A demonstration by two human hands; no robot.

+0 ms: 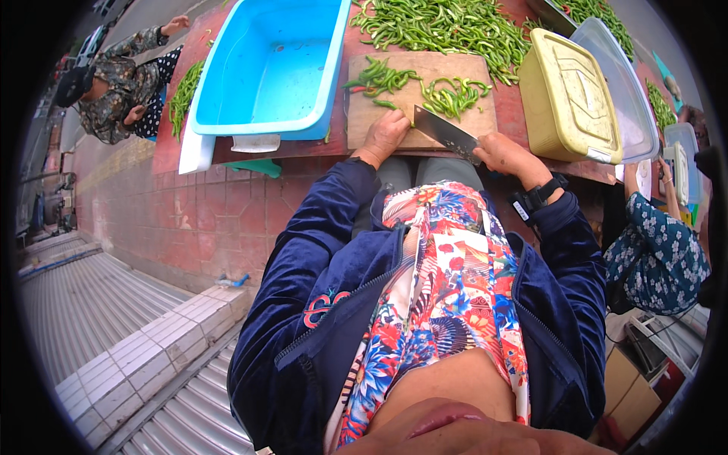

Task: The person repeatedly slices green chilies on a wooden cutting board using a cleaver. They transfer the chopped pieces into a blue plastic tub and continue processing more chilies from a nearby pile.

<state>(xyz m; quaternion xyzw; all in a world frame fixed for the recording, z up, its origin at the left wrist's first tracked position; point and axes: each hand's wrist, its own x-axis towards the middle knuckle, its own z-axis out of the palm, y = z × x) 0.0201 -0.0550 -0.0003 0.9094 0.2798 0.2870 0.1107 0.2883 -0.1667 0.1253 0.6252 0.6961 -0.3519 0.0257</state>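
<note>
My right hand [505, 153] grips the handle of a cleaver [445, 132], its wide blade slanting across the front of a wooden cutting board [364, 128]. My left hand [389, 133] rests at the board's near edge with the fingers curled, close to the blade's tip. A small green bit shows by its fingertips; the fingers mostly hide it. On the board's left lies a pile of green chili peppers [387, 78] with a red one among them, and a single chili [385, 104] lies just below. Chili pieces [452, 98] are heaped on the right, beyond the blade.
A blue plastic tub [267, 85] stands left of the board. Behind it spreads a big heap of green chilies [443, 25]. At right is a yellow lidded bin [574, 96] beside a clear plastic container [637, 114]. Other people sit at the far left [122, 85] and far right [660, 256].
</note>
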